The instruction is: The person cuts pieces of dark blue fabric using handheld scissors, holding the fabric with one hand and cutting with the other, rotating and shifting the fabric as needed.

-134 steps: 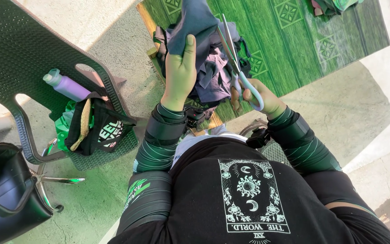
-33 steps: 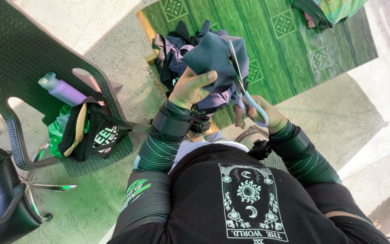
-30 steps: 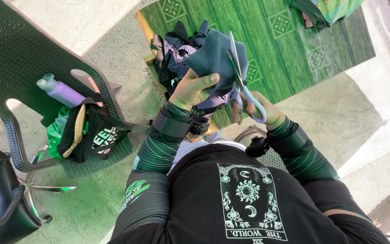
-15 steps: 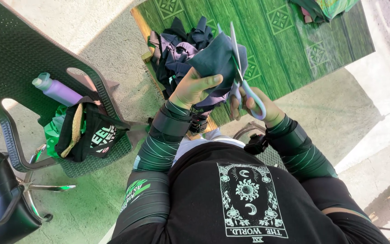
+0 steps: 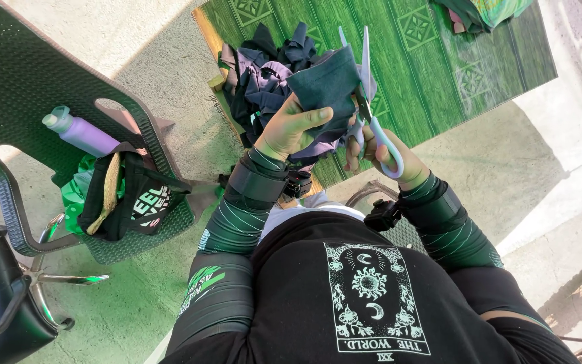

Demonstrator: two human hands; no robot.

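Purple bottle (image 5: pixel 79 132) and black bag (image 5: pixel 133 202) sit on the chair well left of my left hand (image 5: pixel 291 128), which grips a dark cloth piece (image 5: pixel 325 84) upright. Just right, my right hand (image 5: pixel 389 152) grasps the scissors (image 5: pixel 368 94), blades parted along the cloth's right edge, pointing away. Beyond lies the scrap pile (image 5: pixel 264 67); green tabletop (image 5: pixel 439 67) stretches rightward.

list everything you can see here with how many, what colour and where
Dark teal fabric piece: one, held up over the table edge.
Steel scissors with pale blue handles: one, blades open at the fabric.
Fabric scrap pile: one, dark and purple, on the table.
Green patterned table: one, ahead.
Dark plastic chair: one, left.
Purple bottle: one, on the chair.
Black bag: one, on the chair.
Left hand: grips the fabric.
Right hand: in the scissor handles.
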